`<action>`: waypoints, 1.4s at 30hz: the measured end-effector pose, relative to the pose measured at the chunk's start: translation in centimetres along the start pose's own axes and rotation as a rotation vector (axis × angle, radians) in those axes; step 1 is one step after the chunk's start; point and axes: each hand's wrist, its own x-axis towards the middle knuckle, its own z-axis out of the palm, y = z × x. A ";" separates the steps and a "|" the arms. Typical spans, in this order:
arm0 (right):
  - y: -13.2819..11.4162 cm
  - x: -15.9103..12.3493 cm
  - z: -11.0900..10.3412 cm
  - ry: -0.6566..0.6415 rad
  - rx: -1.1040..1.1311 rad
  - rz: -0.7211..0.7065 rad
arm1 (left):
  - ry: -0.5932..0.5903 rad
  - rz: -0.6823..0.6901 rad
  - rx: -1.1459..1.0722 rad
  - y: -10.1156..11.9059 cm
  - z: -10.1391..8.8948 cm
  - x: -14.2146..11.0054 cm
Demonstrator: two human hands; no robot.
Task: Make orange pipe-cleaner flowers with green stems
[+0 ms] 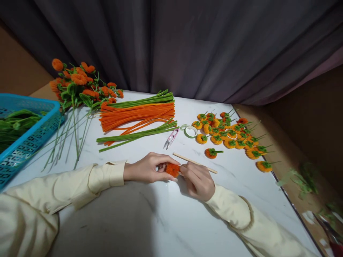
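Between the thumb and fingers of my left hand [154, 167] sits a small round orange pipe-cleaner flower [173, 170]. My right hand [198, 180] is closed in a pinch at the flower's right edge; its fingertips partly hide what they grip. Just behind my right hand a thin wooden stick [211, 170] lies slantwise on the white tabletop [171, 221]. Pink thread snips [172, 138] rest farther back, beside a roll of pale green tape [191, 132]. A finished-looking orange flower with a green base [211, 153] lies beyond the stick.
Orange pipe cleaners [139, 116] and green pipe cleaners [134, 134] lie bundled at the back. Several yellow-orange flower heads [230, 143] spread at right. At left are long-stemmed orange flowers [79, 79] and a blue basket [34, 137] holding green leaves. A dark curtain [171, 46] hangs behind.
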 end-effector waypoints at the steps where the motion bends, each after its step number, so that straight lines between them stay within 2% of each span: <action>1: 0.0 0.0 0.0 0.001 -0.003 -0.001 | 0.006 0.001 -0.004 0.0 0.0 0.0; 6: 0.3 -0.1 0.1 0.000 -0.035 -0.017 | 0.018 -0.022 -0.020 -0.1 0.1 -0.1; 9: 0.4 0.4 -0.3 0.003 -0.117 -0.101 | 0.024 -0.009 -0.044 0.0 0.2 -0.2; 12: 0.1 1.0 -1.0 -0.042 -0.222 -0.188 | 0.045 0.098 -0.013 -0.1 0.2 -0.4; 15: -0.9 1.2 -1.7 -0.133 -0.219 -0.132 | 0.032 0.248 0.077 -0.1 0.3 -0.8; 18: -2.3 0.8 -2.1 -0.185 -0.222 -0.096 | -0.040 0.342 0.155 0.0 0.4 -1.1; 22: -3.7 0.0 -2.0 -0.154 -0.247 -0.098 | -0.093 0.406 0.209 0.4 0.8 -1.6; 30: -4.4 -0.4 -1.8 -0.066 -0.242 -0.155 | -0.057 0.470 0.252 0.5 1.5 -2.4; 38: -4.5 -0.6 -1.5 -0.020 -0.192 -0.115 | -0.033 0.461 0.215 0.8 1.6 -2.3; 42: -4.1 -0.8 -1.4 0.045 -0.182 -0.075 | 0.016 0.327 0.153 1.2 1.7 -2.0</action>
